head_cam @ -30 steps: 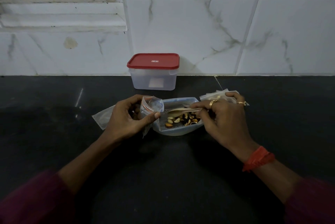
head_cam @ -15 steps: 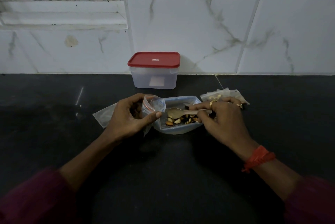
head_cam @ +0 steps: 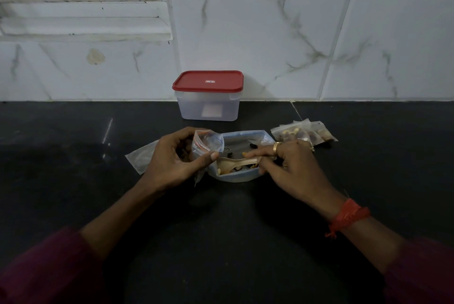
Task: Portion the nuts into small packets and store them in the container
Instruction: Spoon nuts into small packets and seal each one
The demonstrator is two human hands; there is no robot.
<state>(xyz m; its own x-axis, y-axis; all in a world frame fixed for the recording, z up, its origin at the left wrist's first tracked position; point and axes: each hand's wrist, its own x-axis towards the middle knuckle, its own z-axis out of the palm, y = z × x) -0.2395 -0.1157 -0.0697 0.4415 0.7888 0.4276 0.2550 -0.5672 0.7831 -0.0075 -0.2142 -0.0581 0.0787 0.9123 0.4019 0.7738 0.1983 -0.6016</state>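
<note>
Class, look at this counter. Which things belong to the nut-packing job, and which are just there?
In the job: left hand, gripping a small packet; right hand, holding the spoon; nut tray; filled packets; red-lidded container, lid on.
Just there: window ledge; tiled wall; wrist thread.

Container point(head_cam: 207, 97): I see it mid-frame, at the back of the counter point(head_cam: 73, 180).
Nut bag point(head_cam: 242, 177): just below it.
Small packet point(head_cam: 207, 142): in the left hand point(head_cam: 172, 158), at the bag's left end.
Spoon point(head_cam: 235, 162): in the right hand point(head_cam: 292, 168), across the bag.
Filled packets point(head_cam: 303, 133): right of the bag.
</note>
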